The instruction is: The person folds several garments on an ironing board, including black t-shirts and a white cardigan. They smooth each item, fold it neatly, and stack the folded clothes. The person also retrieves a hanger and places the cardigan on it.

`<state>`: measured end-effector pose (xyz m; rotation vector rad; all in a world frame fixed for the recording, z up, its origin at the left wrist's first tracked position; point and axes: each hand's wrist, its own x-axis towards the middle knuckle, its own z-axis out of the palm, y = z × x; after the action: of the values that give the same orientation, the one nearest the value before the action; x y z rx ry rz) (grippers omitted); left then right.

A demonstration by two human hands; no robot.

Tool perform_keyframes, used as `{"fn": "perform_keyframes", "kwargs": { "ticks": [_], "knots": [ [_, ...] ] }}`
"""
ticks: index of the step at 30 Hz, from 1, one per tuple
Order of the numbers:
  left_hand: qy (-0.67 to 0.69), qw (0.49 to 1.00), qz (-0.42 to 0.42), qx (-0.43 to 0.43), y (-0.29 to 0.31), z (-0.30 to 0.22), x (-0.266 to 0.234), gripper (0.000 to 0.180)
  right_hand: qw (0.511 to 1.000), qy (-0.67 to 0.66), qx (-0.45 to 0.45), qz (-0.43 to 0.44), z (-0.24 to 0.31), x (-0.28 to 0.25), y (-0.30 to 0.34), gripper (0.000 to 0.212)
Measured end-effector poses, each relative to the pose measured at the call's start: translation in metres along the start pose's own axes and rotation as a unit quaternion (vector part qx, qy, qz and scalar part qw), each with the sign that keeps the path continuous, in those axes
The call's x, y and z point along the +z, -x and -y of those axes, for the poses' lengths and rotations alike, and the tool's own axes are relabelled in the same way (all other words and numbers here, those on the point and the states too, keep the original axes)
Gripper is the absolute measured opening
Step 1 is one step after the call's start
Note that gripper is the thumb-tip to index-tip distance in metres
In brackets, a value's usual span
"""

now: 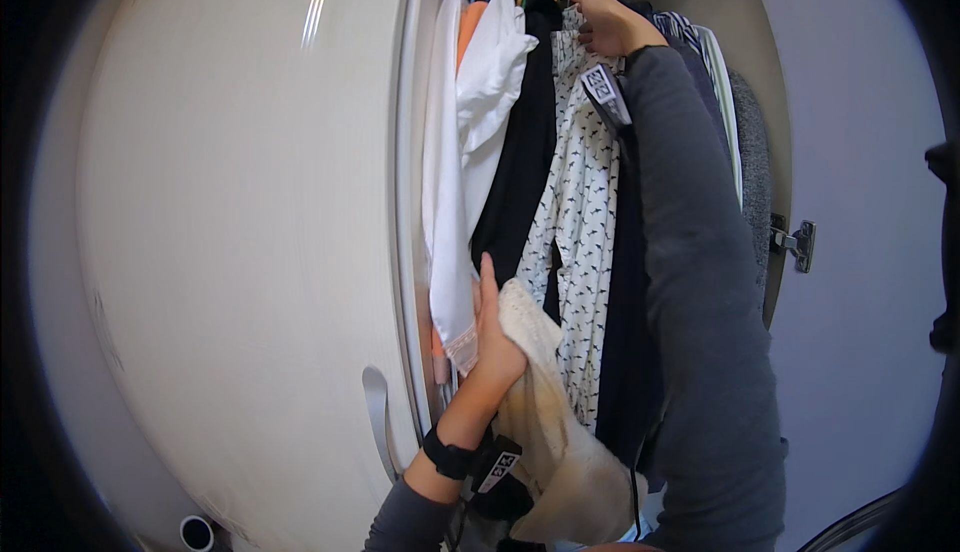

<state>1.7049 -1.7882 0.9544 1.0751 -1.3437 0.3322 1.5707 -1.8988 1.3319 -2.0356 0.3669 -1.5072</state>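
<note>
My left hand (pixel 493 340) is low in the wardrobe, its fingers pointing up beside a white garment's hem. A cream fleecy garment (pixel 545 392) hangs over the thumb side of this hand, which holds it up; the thumb is hidden by the cloth. Up at the hanging rod, my right hand (pixel 612 24) has its index finger and thumb apart, pointing left. They lie by the top of white patterned trousers (pixel 585 182); the other fingers are partly hidden. To the left of these trousers hangs a black garment (pixel 515 162).
White garments (pixel 490 77) and an orange one (pixel 469 30) hang at the left. Dark, striped and grey clothes (pixel 748 152) fill the right side. The left door (pixel 240 202) is shut, with a curved handle (pixel 378 417); the right door (pixel 860 202) stands open on a metal hinge (pixel 800 244).
</note>
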Motion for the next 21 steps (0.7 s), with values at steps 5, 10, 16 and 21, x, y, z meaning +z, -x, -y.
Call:
{"fn": "perform_keyframes", "kwargs": {
  "ticks": [5,10,16,21],
  "knots": [
    [0.044,0.999,0.010,0.013,-0.001,0.001,-0.027,0.089,0.986,0.096,-0.118,-0.068,0.013,0.041,-0.054,0.073],
    [0.253,0.962,0.028,-0.100,0.008,-0.013,-0.031,0.053,0.991,0.106,0.020,-0.082,-0.013,0.059,-0.113,0.040],
    [0.100,0.994,-0.027,0.029,0.018,-0.019,-0.036,0.053,0.990,-0.071,0.106,-0.057,-0.026,0.064,-0.135,0.024],
    [0.145,0.989,-0.005,0.019,0.019,-0.012,-0.040,0.048,0.990,-0.089,0.033,-0.106,-0.030,0.064,-0.139,0.022]
  ]
}}
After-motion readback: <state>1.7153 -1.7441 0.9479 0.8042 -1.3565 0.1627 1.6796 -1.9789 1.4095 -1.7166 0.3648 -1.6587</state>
